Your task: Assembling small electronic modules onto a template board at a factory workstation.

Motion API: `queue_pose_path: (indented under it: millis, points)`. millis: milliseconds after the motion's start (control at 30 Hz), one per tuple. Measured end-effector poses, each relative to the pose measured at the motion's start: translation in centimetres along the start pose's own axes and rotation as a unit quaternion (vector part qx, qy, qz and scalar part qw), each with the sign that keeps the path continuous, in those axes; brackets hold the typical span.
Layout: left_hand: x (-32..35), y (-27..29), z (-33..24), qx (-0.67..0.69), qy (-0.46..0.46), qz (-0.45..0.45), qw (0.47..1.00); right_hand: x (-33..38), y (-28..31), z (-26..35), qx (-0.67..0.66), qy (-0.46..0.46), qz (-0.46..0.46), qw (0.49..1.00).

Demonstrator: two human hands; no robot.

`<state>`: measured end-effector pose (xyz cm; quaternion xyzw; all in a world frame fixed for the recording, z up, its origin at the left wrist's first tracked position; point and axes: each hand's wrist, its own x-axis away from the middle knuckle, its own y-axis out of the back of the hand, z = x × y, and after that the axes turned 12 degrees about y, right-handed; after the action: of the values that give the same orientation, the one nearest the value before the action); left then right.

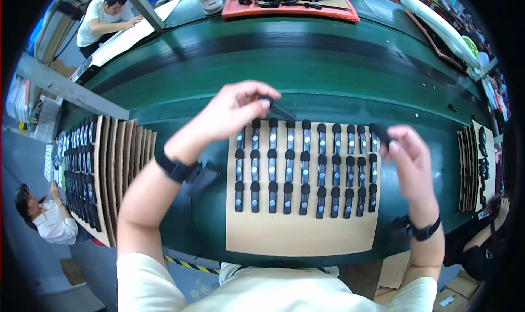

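Note:
A sheet of brown cardboard (301, 235) lies on the green bench before me. Three rows of small black clip-on microphones (288, 169) stand on it, each with a foam tip and a round silvery spot on its body. Above the sheet's far left part, my left hand (240, 109) pinches a black microphone (283, 113) that slants down to the right. At the sheet's far right corner, my right hand (409, 153) has its fingers closed round another black microphone (381, 133), partly hidden by the fingers. Both wrists carry black straps.
A red tray (350, 15) heaped with black microphones stands at the far side, beside a white fan (210, 1). Stacked cardboard sheets with microphones (104, 175) stand at the left; another cardboard stack (467, 169) is at the right. Other people (52, 221) work nearby.

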<state>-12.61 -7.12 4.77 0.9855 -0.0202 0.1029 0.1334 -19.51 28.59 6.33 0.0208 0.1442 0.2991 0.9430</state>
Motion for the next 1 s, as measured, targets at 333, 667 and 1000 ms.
queue_pose_path:
  millis: [333, 667, 1000]
  points:
    - [19.3, -9.0, 3.2, 0.276, 0.001, -0.030, 0.961, 10.4, -10.3, 0.9, -0.013, 0.106, 0.070, 0.992]
    - [23.7, -12.1, 5.5, 0.322, -0.028, -0.051, 0.945, 12.7, -13.9, 1.3, 0.034, 0.154, 0.111, 0.981]
    - [22.1, -11.5, 5.3, 0.031, -0.101, -0.173, 0.979, 11.7, -14.3, 0.2, 0.080, 0.189, 0.112, 0.972]
